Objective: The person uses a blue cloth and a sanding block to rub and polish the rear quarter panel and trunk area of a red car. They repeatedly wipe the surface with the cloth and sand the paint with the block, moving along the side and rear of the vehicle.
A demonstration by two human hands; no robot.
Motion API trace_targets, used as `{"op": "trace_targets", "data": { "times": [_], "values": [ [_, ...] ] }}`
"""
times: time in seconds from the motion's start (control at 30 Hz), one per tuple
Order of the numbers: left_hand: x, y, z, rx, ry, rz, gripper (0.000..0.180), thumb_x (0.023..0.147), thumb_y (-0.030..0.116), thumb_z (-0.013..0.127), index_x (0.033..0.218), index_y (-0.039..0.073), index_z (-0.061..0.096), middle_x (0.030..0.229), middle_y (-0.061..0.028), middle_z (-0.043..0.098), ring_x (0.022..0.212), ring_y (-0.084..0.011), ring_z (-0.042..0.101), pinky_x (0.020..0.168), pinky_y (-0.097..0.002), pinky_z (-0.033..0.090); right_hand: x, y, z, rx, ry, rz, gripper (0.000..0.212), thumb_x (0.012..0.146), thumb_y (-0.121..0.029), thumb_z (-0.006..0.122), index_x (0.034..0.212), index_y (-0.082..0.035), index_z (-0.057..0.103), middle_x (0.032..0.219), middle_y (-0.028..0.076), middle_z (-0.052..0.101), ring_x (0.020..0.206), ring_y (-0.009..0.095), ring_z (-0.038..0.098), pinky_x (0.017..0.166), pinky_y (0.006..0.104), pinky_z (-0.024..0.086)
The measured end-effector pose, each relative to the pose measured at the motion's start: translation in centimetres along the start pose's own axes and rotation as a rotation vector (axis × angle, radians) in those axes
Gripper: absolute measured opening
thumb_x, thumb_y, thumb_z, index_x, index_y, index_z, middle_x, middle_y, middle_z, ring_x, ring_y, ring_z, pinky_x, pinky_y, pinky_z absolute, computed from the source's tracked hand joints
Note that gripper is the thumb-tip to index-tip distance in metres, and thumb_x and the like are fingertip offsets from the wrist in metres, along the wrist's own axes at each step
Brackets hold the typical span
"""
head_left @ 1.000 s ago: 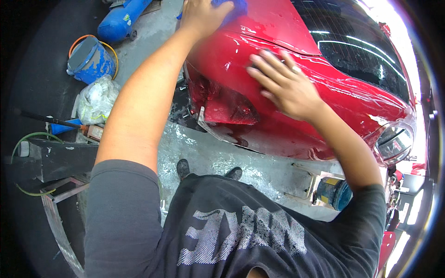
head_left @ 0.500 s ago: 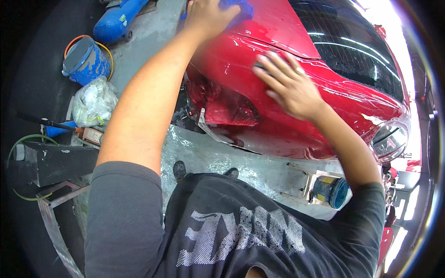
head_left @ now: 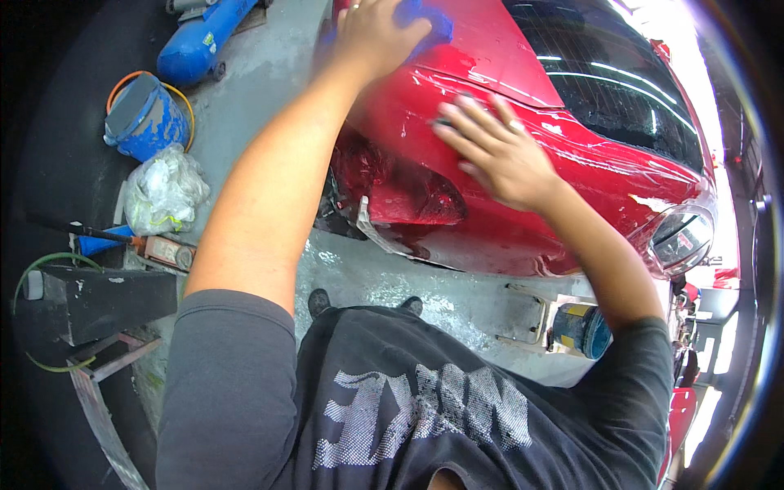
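Observation:
A red car body point(head_left: 425, 98) with wet streaks fills the upper middle of the view. At its top left edge my left hand point(head_left: 371, 41) presses a blue cloth point(head_left: 433, 24) against the panel, its fingers partly cut off by the frame. Farther right, my right hand point(head_left: 500, 155) lies on the curved rear panel with its fingers stretched out. A small dark pad point(head_left: 444, 122) shows beneath those fingertips, mostly covered and blurred. Below both hands is a recess point(head_left: 408, 192) in the bodywork with a pale edge strip point(head_left: 363, 214).
At left stand a blue tank point(head_left: 192, 57), a paint-worn blue bucket point(head_left: 151, 122), a clear plastic bag point(head_left: 167, 192) and a black box point(head_left: 110, 302) above a metal frame point(head_left: 106, 416). Another bucket point(head_left: 581, 331) is under the car's right side. The dark rear window point(head_left: 604, 73) lies upper right.
My right hand has slid slightly left along the panel with the dark pad. My left hand and the blue cloth have shifted slightly right in view; the whole view has moved a little.

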State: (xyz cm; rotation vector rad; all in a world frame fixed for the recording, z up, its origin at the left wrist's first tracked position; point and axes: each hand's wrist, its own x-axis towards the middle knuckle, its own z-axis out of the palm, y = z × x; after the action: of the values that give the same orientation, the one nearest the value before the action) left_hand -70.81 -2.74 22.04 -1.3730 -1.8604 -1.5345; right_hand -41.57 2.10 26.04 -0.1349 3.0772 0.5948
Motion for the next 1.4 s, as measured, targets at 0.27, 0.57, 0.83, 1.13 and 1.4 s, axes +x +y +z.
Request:
{"op": "trace_targets", "data": {
  "times": [0.27, 0.57, 0.83, 1.13, 1.4],
  "values": [
    [1.8, -2.6, -1.3, 0.036, -0.129, 0.056, 0.039, 0.087, 0.035, 0.079, 0.119, 0.015, 0.068, 0.117, -0.0161, 0.071, 0.117, -0.0412, 0.066, 0.099, -0.0562, 0.051, -0.5, -2.7, 0.1, 0.016, -0.065, 0.144, 0.066, 0.107, -0.038, 0.061, 0.169, -0.020, 0.044, 0.181, 0.006, 0.033, 0.169, 0.025, 0.025, 0.135, 0.0633, 0.014],
    [1.8, -2.7, -0.3, 0.031, -0.063, 0.025, 0.040, 0.087, 0.038, 0.079, 0.119, 0.017, 0.069, 0.117, -0.0135, 0.070, 0.117, -0.0398, 0.065, 0.101, -0.0543, 0.050, 6.8, -6.1, 1.5, 0.049, 0.114, 0.200, 0.066, 0.107, -0.034, 0.063, 0.168, -0.017, 0.045, 0.177, 0.007, 0.039, 0.167, 0.028, 0.029, 0.135, 0.0618, 0.016],
    [1.7, -1.5, -0.4, -0.016, -0.031, 0.043, 0.040, 0.086, 0.040, 0.080, 0.118, 0.017, 0.070, 0.116, -0.0143, 0.071, 0.116, -0.0400, 0.066, 0.100, -0.0550, 0.050, -4.2, -5.0, 1.4, -0.011, -0.157, 0.209, 0.075, 0.102, -0.035, 0.069, 0.171, -0.021, 0.042, 0.179, 0.004, 0.037, 0.168, 0.025, 0.028, 0.136, 0.0615, 0.012],
    [1.4, -2.7, -1.2, 0.023, -0.057, 0.013, 0.040, 0.087, 0.041, 0.079, 0.117, 0.017, 0.071, 0.117, -0.0143, 0.071, 0.117, -0.0394, 0.066, 0.101, -0.0539, 0.050, 3.5, -6.5, 1.5, 0.029, -0.011, 0.128, 0.069, 0.106, -0.038, 0.065, 0.170, -0.023, 0.043, 0.179, 0.002, 0.038, 0.167, 0.022, 0.029, 0.135, 0.0619, 0.014],
    [1.6, -2.1, -1.0, 0.005, -0.075, -0.003, 0.041, 0.087, 0.041, 0.079, 0.119, 0.017, 0.070, 0.118, -0.0138, 0.071, 0.119, -0.0391, 0.066, 0.102, -0.0542, 0.049, 4.2, -7.2, 2.5, 0.000, 0.000, 0.154, 0.068, 0.107, -0.040, 0.063, 0.170, -0.023, 0.043, 0.178, 0.002, 0.038, 0.167, 0.024, 0.029, 0.136, 0.0608, 0.015]
  ]
}}
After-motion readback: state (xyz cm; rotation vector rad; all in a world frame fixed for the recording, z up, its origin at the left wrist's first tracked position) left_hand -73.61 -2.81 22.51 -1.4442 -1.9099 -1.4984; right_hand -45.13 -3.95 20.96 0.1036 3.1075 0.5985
